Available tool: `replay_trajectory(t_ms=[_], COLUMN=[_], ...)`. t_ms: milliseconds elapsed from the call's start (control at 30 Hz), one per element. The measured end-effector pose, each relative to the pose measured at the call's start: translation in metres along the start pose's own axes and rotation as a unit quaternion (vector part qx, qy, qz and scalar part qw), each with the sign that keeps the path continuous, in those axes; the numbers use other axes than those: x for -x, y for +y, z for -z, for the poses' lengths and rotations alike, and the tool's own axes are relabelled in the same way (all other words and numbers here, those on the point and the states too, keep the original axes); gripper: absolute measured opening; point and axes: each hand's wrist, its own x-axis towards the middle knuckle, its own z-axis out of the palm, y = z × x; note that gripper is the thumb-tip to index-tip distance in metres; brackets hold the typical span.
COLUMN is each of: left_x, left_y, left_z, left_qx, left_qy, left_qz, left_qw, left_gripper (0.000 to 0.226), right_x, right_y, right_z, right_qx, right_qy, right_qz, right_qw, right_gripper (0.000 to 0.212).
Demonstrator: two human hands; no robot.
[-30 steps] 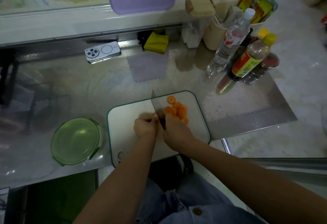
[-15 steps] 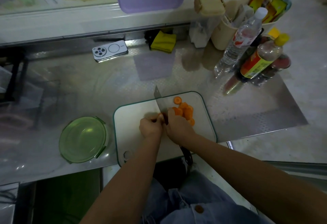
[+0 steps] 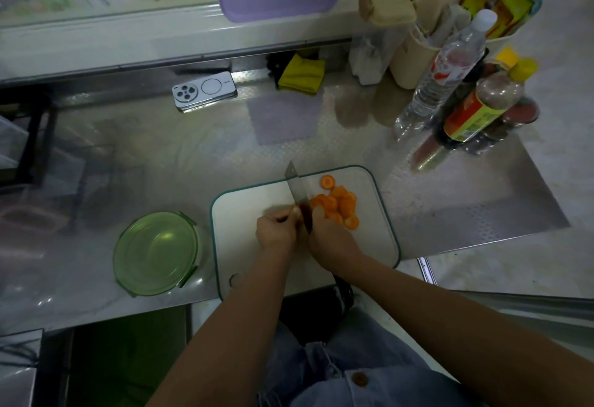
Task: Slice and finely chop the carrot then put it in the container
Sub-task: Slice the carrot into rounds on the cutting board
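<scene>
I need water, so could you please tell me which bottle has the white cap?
The clear bottle, which is see-through; the brown bottle beside it has a yellow cap.

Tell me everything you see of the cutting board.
The board is white with rounded corners and a thin green rim, plastic by its look, a hole near its left front corner. It lies flat on the metal counter. Carrot slices sit on its far right; the left hand and right hand, gripping the knife, meet over its middle.
</scene>
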Motion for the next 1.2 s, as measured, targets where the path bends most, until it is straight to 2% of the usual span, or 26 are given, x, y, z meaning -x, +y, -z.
replay_trajectory(t_ms=[233, 433, 633, 800, 1000, 1200], left_x=[-0.001, -0.003, -0.002, -0.004, -0.001, 0.005], left_y=[-0.005, -0.010, -0.011, -0.015, -0.021, -0.015], left_z=[0.000, -0.004, -0.005, -0.006, -0.010, -0.008], left_qx=[0.071, 0.085, 0.099, 0.104, 0.074, 0.064], left_qy=[-0.005, -0.001, -0.001, -0.007, -0.005, 0.013], left_qz=[0.033, 0.034, 0.018, 0.004, -0.047, -0.063], left_qw=[0.997, 0.996, 0.995, 0.995, 0.996, 0.996], left_gripper=[0.031, 0.033, 0.027, 0.022, 0.022, 0.025], right_x=[0.005, 0.013, 0.015, 0.014, 0.007, 0.003], right_y=[-0.009, -0.011, -0.010, -0.013, -0.022, -0.026], right_z=[0.023, 0.028, 0.029, 0.029, 0.029, 0.030], right_qx=[0.004, 0.017, 0.030, 0.046, 0.057, 0.043], right_qy=[0.012, 0.010, 0.005, -0.007, -0.008, -0.015], right_qz=[0.029, 0.038, 0.037, 0.025, 0.003, -0.014], right_qw=[1.000, 0.999, 0.999, 0.999, 0.998, 0.999], right_gripper=[0.025, 0.041, 0.044, 0.039, 0.019, 0.025])
